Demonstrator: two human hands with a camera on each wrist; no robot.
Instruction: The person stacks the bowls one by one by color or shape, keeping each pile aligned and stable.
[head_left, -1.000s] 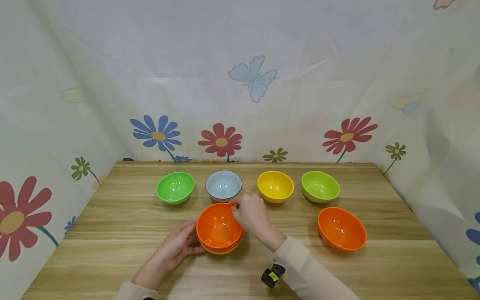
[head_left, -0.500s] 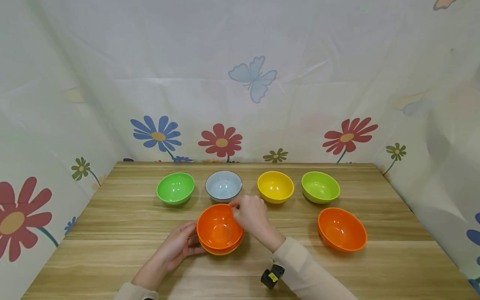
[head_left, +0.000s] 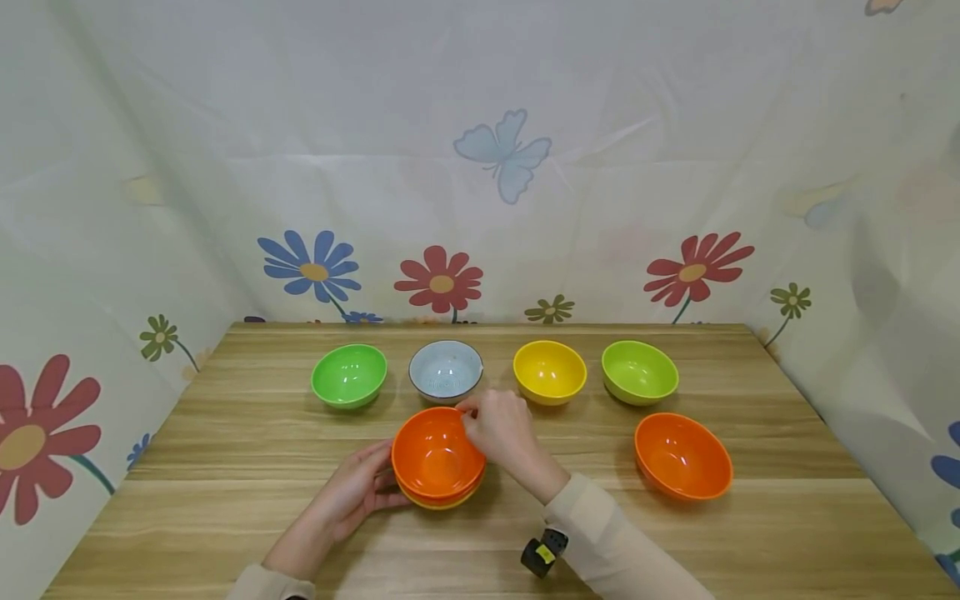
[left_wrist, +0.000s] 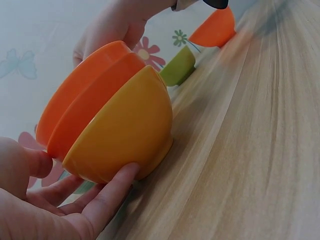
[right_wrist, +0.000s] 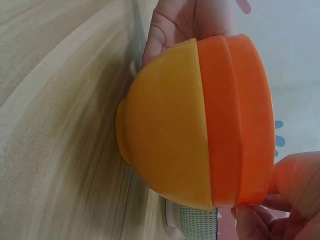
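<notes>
Two nested orange bowls point(head_left: 438, 454) sit in a yellow bowl point(left_wrist: 127, 127), whose foot rests on the table. At the stack's left side, my left hand point(head_left: 358, 492) grips it; in the left wrist view the thumb lies against the orange bowls and the fingers point(left_wrist: 112, 197) against the yellow bowl's side. My right hand point(head_left: 504, 429) pinches the rim of the upper orange bowl point(right_wrist: 255, 120) at its far right. The inside of the yellow bowl is hidden by the orange ones.
Along the back of the wooden table point(head_left: 262, 450) stand a green bowl point(head_left: 349, 377), a grey-blue bowl point(head_left: 446, 371), a yellow bowl point(head_left: 550, 372) and a lime bowl point(head_left: 640, 372). Another orange bowl point(head_left: 683, 457) stands at the right. A flowered curtain point(head_left: 600, 100) hangs behind.
</notes>
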